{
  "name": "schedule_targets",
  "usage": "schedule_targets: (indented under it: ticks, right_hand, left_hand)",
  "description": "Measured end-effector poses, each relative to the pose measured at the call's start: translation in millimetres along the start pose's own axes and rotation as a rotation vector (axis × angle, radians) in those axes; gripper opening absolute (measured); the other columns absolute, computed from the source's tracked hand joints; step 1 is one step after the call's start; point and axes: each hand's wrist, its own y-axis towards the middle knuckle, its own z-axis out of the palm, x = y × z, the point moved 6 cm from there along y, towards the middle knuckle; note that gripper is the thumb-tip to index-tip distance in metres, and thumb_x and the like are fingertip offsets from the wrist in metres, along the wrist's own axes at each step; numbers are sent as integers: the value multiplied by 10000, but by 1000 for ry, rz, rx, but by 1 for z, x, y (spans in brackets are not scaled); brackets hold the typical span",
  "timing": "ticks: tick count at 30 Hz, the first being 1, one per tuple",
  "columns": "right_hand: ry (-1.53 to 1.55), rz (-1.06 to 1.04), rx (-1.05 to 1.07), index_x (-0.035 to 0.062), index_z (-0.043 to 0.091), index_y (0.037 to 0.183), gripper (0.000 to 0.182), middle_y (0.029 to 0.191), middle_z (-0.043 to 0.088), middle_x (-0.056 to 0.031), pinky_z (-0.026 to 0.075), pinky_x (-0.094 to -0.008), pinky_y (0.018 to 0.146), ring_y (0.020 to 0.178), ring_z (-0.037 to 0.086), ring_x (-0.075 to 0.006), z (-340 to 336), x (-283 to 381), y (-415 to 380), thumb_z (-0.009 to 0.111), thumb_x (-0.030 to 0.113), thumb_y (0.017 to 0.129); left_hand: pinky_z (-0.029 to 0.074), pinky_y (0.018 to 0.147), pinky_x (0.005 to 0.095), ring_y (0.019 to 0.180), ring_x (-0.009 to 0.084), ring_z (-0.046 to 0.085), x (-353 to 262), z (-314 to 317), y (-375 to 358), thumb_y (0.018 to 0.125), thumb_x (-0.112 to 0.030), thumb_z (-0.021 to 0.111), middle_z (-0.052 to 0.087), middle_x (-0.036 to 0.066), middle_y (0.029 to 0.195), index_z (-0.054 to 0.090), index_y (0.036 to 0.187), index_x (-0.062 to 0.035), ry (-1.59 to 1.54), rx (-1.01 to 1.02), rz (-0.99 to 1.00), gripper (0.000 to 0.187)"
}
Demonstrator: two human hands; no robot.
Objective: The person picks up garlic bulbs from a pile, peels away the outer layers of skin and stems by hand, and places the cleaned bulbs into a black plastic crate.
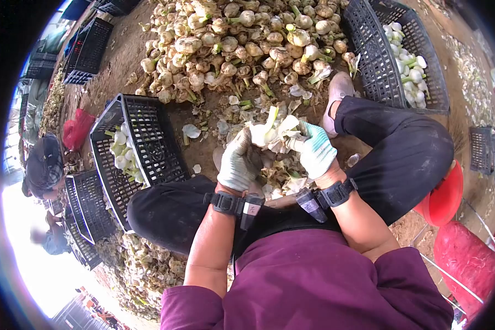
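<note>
Between my hands, above my lap, is a garlic bulb (pixel 265 133) with a short pale green stem and loose papery skin. My left hand (pixel 240 160), in a white and teal glove, closes on the bulb's left side. On the right, my right hand (pixel 315 149), gloved the same way, pinches the peeling skin. Shed skins (pixel 285 175) lie below the hands between my legs. A large heap of unpeeled bulbs (pixel 242 47) covers the ground in front.
Black crates with peeled white bulbs stand at the left (pixel 158 137) and upper right (pixel 371 60). A red bucket (pixel 444 195) and a red sack (pixel 465 264) are at the right. Another person (pixel 44 165) is at the far left, beside stacked crates.
</note>
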Motion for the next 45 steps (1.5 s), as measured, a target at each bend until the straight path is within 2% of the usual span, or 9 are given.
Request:
schedule_targets:
  ticks: [7,11,17,20,25,27,37,41,45]
  right_hand:
    - [-75,37,32,-17,538,944,234,866,587,-106,444,-251,711,796,567,-180,5,12,-8,578,105,749]
    - [-548,-491,-196,-3,550,889,208,780,579,-117,448,-283,668,715,561,-254,5,20,-14,602,122,731]
    - [93,163,-384,39,552,910,168,703,562,-81,418,-286,515,549,499,-183,-35,-66,30,545,69,745]
    - [-406,59,-294,26,529,957,203,722,537,-44,418,-253,534,579,471,-141,-34,-36,26,550,54,757]
    - [-43,-245,277,7,457,1114,465,987,554,-106,443,-260,713,782,558,-147,6,10,11,641,137,707]
    - [-557,-196,92,-9,530,954,326,847,592,-98,435,-273,696,770,558,-163,3,6,4,651,111,677]
    - [-228,-238,12,1,542,829,215,739,579,-137,444,-308,594,645,558,-222,21,12,3,650,90,667]
    - [-435,180,-267,11,534,870,134,731,577,-43,446,-243,535,611,523,-101,-23,-48,31,578,17,744]
    - [-373,-154,-299,10,542,979,291,955,568,-177,430,-308,783,865,552,-290,-25,-41,35,594,130,718]
  left_hand:
    - [471,583,273,767,207,568,-5,10,-3,800,-446,477,563,118,910,452,1083,-9,59,3,-94,521]
    - [451,705,264,809,142,529,-27,13,-5,758,-117,584,551,67,933,461,1064,9,303,-17,322,354]
    - [439,572,234,699,135,533,-28,14,-16,783,-98,537,564,97,919,475,1049,23,78,86,188,299]
    - [444,573,234,724,145,545,-29,18,-17,776,-112,550,557,106,960,465,1078,18,56,49,164,339]
    - [458,581,238,771,154,557,-24,9,-16,784,-110,535,544,99,1003,435,1138,4,98,132,78,385]
    - [466,580,242,772,151,559,-20,8,-14,792,-105,520,541,91,1009,424,1149,3,231,139,17,386]
    - [496,655,341,818,201,555,-10,-5,-3,835,-195,484,551,108,944,456,1062,0,181,-53,63,301]
    - [463,771,396,905,255,540,-13,-8,3,821,-164,491,516,129,1052,435,1078,8,46,20,116,314]
    - [408,874,442,1034,313,474,-18,-1,9,785,-148,534,432,169,1174,445,1061,-25,-112,125,155,315]
